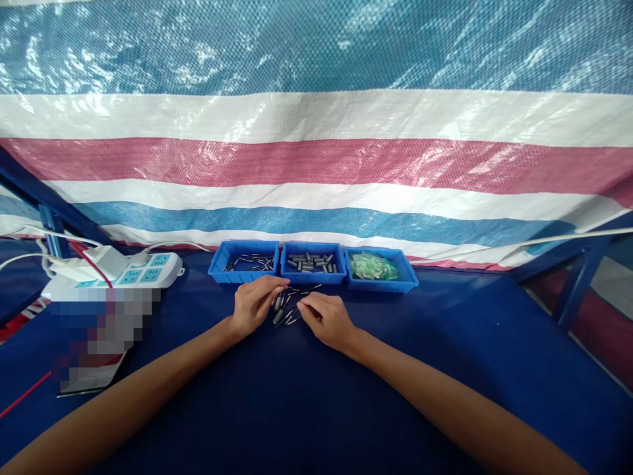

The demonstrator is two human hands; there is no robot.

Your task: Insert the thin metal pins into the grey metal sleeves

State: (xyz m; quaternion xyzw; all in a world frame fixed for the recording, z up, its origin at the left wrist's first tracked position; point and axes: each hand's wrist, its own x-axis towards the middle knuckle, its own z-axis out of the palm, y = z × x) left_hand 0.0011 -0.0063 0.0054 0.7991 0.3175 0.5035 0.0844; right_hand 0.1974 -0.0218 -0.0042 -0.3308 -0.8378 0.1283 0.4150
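A small heap of thin metal pins and short grey sleeves [287, 309] lies on the dark blue table cover, between my two hands. My left hand [254, 303] rests at the heap's left side, fingers curled and pinched over its top edge. At the heap's right side, my right hand [326, 320] has its fingers drawn together in a pinch. What either pinch holds is too small to make out. Just behind the hands stand three blue trays: the left tray [243, 261] with thin pins, the middle tray [312, 262] with grey sleeves, the right tray [380, 269] with pale green pieces.
A white power strip [141, 270] with plugs and white cables sits at the left, with a blurred flat object [99, 336] in front of it. A striped blue, white and red tarp [316, 152] hangs behind the table. A blue metal frame [578, 284] stands at the right edge.
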